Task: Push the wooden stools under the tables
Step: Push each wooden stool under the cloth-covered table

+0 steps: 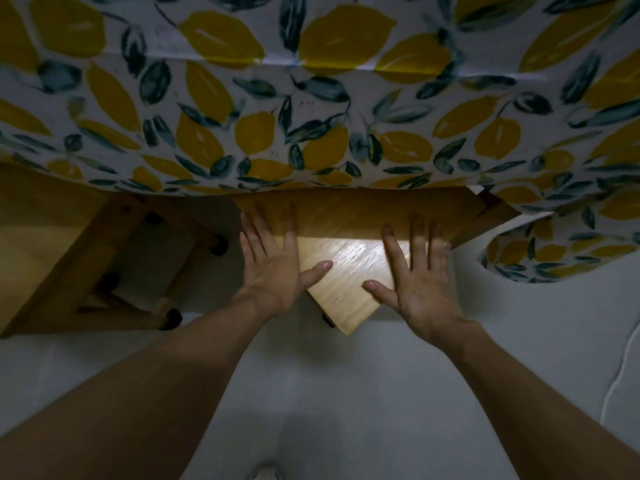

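A light wooden stool (346,268) stands turned at an angle, its far half in shadow beneath the table with the lemon-print cloth (311,109); one near corner points back at me. My left hand (273,261) lies flat on the seat's left edge, fingers spread. My right hand (419,271) lies flat on the right side of the seat, fingers spread too. Neither hand grips anything. A second wooden stool (69,258) stands at the left, partly under the cloth, its legs and dark feet showing.
The cloth's hanging edge (540,251) droops low at the right of the stool. Pale grey floor (346,393) fills the foreground. A thin white cable (620,372) runs along the floor at the far right.
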